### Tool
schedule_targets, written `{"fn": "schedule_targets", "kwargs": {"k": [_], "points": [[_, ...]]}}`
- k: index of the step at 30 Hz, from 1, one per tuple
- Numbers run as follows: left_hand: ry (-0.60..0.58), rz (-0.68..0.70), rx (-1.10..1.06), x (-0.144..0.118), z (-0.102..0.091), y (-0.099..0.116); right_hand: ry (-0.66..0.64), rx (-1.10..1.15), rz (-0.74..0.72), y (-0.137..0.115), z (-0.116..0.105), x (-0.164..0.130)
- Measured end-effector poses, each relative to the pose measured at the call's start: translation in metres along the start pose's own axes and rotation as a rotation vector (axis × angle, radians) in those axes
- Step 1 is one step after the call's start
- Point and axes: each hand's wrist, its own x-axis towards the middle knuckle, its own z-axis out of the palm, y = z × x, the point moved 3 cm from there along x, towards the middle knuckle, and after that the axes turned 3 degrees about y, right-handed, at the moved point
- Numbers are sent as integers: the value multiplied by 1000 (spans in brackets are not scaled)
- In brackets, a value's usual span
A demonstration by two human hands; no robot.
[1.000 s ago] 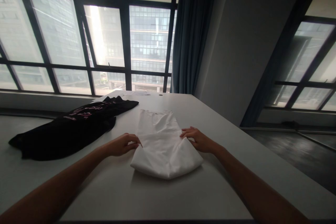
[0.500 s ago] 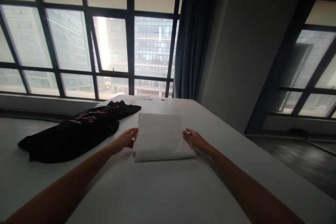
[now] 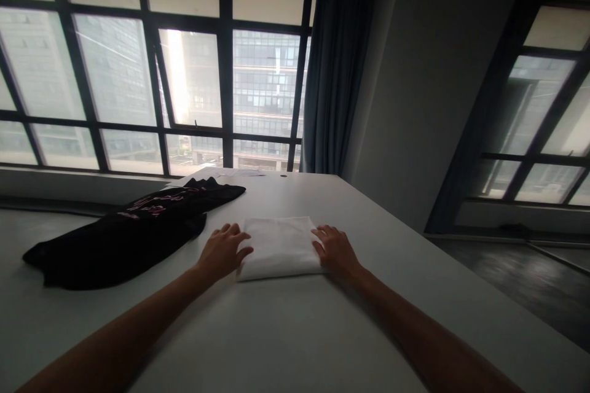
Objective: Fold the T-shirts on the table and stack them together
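Observation:
A folded white cloth point(image 3: 282, 252), probably a garment, lies flat on the white table in front of me. At its left edge is my left hand point(image 3: 224, 250), fingers apart, with the thumb and fingertips touching the cloth. My right hand point(image 3: 336, 252) rests at the opposite edge, its fingers spread and the fingertips on the fabric. Neither hand grips the cloth. To the left of my left hand lies a black garment point(image 3: 124, 245) with pink lettering, loosely spread out.
The white table point(image 3: 276, 338) reaches toward the windows point(image 3: 188, 80). Some papers point(image 3: 239, 172) and a dark round spot point(image 3: 283, 175) are at its far end. A blue curtain point(image 3: 334, 73) hangs beside a grey pillar point(image 3: 410, 92). The table's right edge borders the floor point(image 3: 498, 276).
Both hands have gone from holding the white cloth's side edges to lying on its sides with fingers spread. The cloth's far edge now sits lower and nearer. The black garment stays put.

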Motion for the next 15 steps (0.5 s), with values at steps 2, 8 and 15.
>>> {"fn": "schedule_targets", "kwargs": {"k": [2, 8, 15], "points": [[24, 175, -4, -3, 10, 19, -29, 28, -132, -20, 5, -3], [-356, 349, -122, -11, 51, 30, -411, 133, -226, -38, 24, -13], [-368, 212, -64, -7, 45, 7, -456, 160, -237, -30, 18, -12]]}}
